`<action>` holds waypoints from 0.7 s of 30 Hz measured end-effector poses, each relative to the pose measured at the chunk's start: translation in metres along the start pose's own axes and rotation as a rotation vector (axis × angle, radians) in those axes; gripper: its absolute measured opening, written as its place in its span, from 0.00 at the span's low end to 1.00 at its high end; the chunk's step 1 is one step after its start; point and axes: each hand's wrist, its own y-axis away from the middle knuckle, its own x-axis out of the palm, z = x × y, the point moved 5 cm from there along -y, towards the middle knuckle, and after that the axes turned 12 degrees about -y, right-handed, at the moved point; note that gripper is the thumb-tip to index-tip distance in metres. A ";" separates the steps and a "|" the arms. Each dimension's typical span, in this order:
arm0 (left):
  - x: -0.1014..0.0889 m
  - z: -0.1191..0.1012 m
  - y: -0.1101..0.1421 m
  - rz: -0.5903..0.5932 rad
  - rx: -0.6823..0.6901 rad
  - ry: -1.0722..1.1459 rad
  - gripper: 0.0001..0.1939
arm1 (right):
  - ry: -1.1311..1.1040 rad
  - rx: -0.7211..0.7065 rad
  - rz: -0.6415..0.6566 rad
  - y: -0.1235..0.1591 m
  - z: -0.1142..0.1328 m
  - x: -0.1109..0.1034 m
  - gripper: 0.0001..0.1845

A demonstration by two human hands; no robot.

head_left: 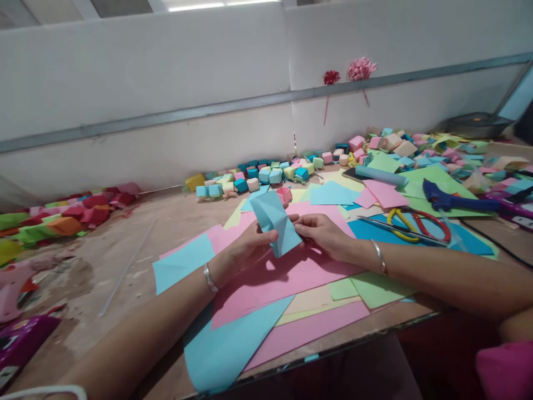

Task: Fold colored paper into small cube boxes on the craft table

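Note:
A light blue sheet of paper (277, 222) with crease lines is held up between my two hands, tilted above the table. My left hand (256, 239) grips its left side, thumb lying on the front and the other fingers behind it. At the right edge, my right hand (318, 230) pinches the paper between thumb and fingers. Below both hands lies a large pink sheet (266, 294). Just behind the held paper sits a small pink folded paper box (284, 194), partly hidden by it.
Scissors (416, 225), a blue-handled tool (453, 200) and coloured sheets (433, 186) lie to the right. Several folded paper cubes (264, 175) line the back, with a red and green pile (91, 214) at left. A pink glue gun (19, 286) rests at the left edge.

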 end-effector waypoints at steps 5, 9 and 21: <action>-0.010 0.003 -0.001 -0.193 -0.031 -0.036 0.24 | 0.734 -0.581 -0.086 0.013 0.028 0.002 0.07; -0.007 0.002 -0.003 -0.165 0.017 -0.163 0.12 | 1.097 -1.154 0.079 0.037 0.039 0.023 0.14; -0.027 -0.002 -0.005 -0.341 -0.077 -0.517 0.29 | 1.378 -1.017 0.401 0.029 0.027 0.030 0.18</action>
